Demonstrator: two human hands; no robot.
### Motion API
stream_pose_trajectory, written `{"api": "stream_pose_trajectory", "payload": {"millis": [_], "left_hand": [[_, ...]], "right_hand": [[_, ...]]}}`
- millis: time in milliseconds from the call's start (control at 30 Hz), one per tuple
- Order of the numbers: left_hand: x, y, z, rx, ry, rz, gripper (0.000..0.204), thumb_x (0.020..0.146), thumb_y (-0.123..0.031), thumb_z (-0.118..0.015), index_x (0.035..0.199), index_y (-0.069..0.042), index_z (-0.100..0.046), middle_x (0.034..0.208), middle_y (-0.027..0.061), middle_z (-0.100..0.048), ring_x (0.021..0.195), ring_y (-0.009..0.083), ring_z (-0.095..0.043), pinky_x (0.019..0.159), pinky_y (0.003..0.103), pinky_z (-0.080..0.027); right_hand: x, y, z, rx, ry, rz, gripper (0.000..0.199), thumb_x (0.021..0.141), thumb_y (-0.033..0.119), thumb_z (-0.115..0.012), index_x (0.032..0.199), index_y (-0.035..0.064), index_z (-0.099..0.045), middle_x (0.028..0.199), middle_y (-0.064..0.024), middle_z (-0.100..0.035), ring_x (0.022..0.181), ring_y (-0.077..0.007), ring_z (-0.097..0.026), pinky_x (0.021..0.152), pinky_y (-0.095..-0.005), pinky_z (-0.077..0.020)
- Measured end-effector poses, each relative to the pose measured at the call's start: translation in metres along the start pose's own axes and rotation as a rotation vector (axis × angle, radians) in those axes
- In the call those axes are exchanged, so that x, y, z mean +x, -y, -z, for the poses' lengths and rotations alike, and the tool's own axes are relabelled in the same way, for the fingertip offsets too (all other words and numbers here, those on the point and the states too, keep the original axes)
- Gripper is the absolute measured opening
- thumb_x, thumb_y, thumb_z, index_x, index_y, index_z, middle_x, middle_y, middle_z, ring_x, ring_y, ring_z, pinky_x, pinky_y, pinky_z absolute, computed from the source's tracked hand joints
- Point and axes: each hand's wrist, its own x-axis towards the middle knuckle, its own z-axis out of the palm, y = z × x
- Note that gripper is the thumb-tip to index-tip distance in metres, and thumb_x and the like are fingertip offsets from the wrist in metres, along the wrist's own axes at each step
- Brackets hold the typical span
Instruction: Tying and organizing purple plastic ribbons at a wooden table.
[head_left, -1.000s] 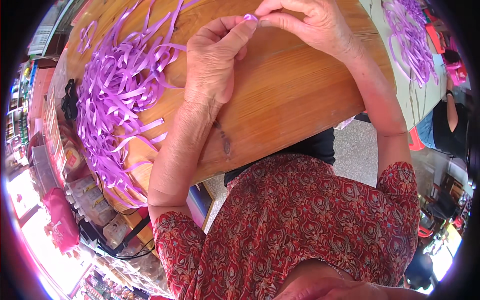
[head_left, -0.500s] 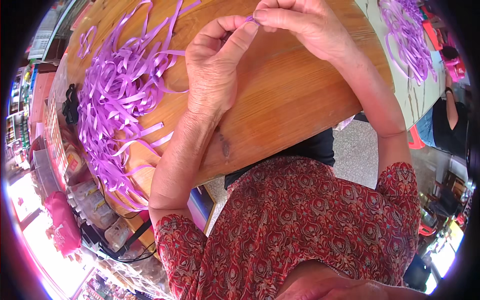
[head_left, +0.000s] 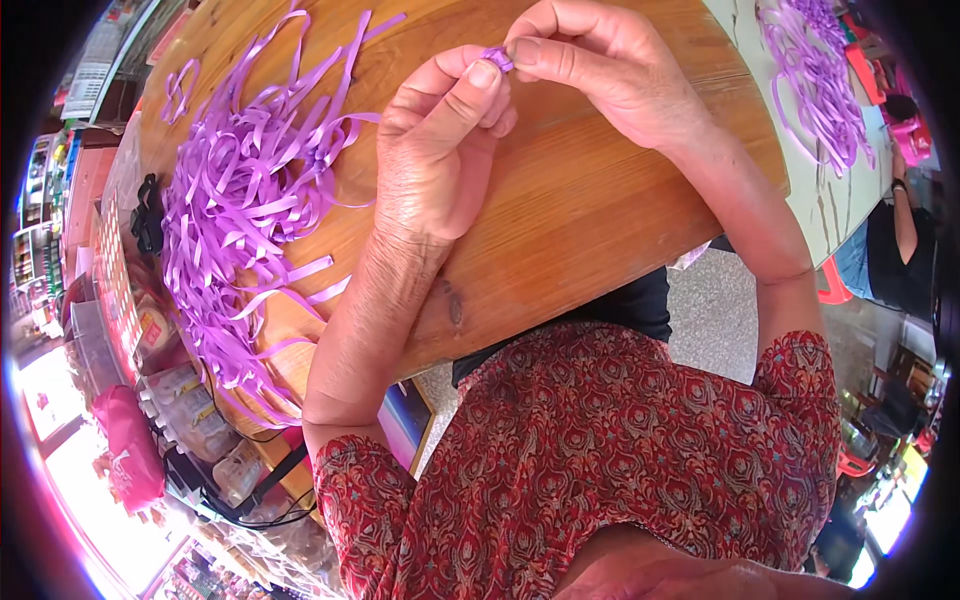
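Purple ribbon bit [head_left: 497, 57]: tiny, axis unclear, pinched between left hand [head_left: 440, 150], right hand [head_left: 610, 70] fingers.

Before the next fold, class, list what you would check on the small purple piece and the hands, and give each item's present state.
1. Both hands pinch the small purple piece: ok.
2. Left hand thumb on the piece: ok.
3. Right hand fingertips meet it: ok.
4. Piece held above the wooden table: ok.
5. Pile of purple strips lies apart from the hands: ok.
6. Shape of the folds: cannot tell.
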Motion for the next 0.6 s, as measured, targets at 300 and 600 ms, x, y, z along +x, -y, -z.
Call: {"api": "stream_pose_trajectory", "payload": {"millis": [300,600], "left_hand": [[-0.001,-0.001,-0.001,-0.039,-0.033,0.023,0.008,0.087,-0.007,-0.061,0.094,-0.004,-0.062,0.073,-0.0023,-0.053,0.064,0.0087,-0.041,0.060,0.025,-0.034],[0.000,0.001,0.001,-0.035,-0.011,0.009,0.009,0.087,-0.006,-0.062,0.095,-0.003,-0.063,0.075,-0.0013,-0.055,0.065,0.0088,-0.042,0.059,0.024,-0.035]], "right_hand": [[0.016,-0.009,-0.003,-0.163,0.159,0.897,0.015,0.088,0.005,-0.060,0.102,-0.0015,-0.059,0.093,-0.0040,-0.062,0.089,-0.0106,-0.058,0.082,-0.0234,-0.0458],[0.024,-0.020,0.014,-0.450,0.046,1.122,0.010,0.083,0.001,-0.064,0.093,0.0010,-0.064,0.087,-0.0076,-0.063,0.084,-0.0168,-0.061,0.075,-0.0250,-0.0467]]}}
